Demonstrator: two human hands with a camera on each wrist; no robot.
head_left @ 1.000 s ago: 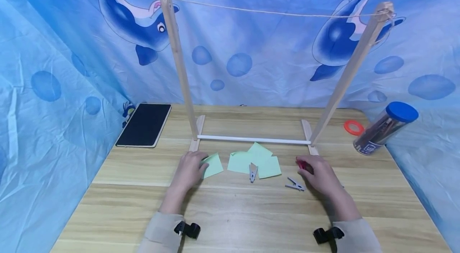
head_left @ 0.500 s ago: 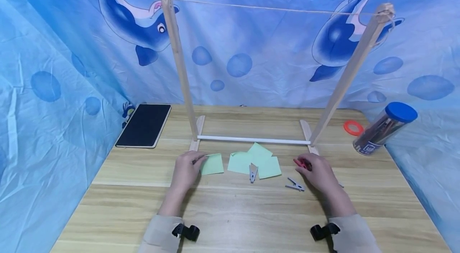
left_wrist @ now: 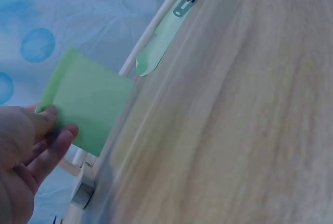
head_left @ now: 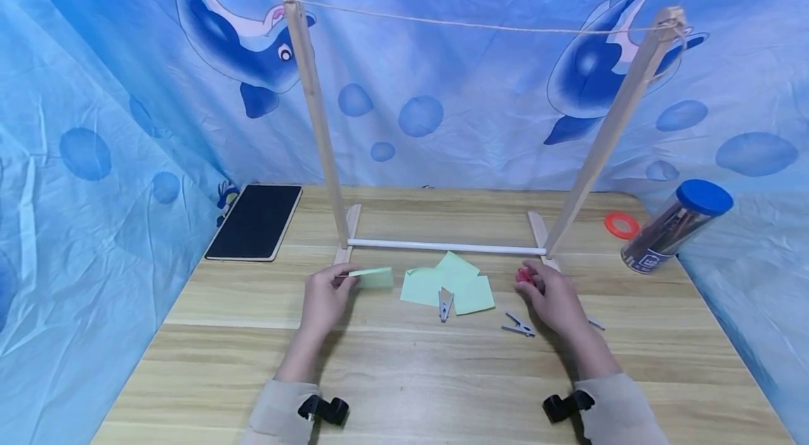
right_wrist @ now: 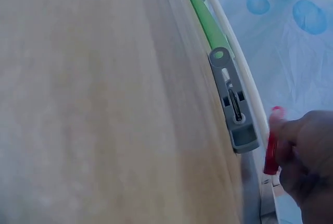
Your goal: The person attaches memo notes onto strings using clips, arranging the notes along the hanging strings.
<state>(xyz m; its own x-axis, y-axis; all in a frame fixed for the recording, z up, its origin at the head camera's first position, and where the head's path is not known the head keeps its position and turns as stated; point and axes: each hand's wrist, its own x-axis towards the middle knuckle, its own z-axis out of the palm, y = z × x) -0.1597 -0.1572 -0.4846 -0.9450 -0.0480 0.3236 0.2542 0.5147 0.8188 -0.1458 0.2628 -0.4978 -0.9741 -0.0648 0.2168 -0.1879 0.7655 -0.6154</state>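
Observation:
My left hand [head_left: 325, 301] pinches a pale green sticky note [left_wrist: 93, 101] between thumb and fingers, left of the other notes. The note is raised at a slant and its far corner points rightward. On the right, my right hand [head_left: 557, 297] grips a small red clothespin [right_wrist: 271, 153], partly covered by the fingers. Several green sticky notes [head_left: 475, 296] lie overlapping between the hands, with a grey clothespin [head_left: 445, 306] on their front edge. A second grey clothespin [head_left: 520, 325] lies on the table beside the right hand, and another [head_left: 596, 323] shows partly behind the right wrist.
A wooden frame with a left post [head_left: 319, 129], a right post [head_left: 609, 140] and a white crossbar [head_left: 442, 246] stands behind the notes. A string [head_left: 468, 25] spans its tops. Around it are a dark tablet [head_left: 254, 222], a red ring [head_left: 622, 225] and a blue-lidded tube [head_left: 676, 227].
My left hand has lifted and tilted its green note up from the table. The right hand has shifted slightly left and turned the red clothespin in its fingers.

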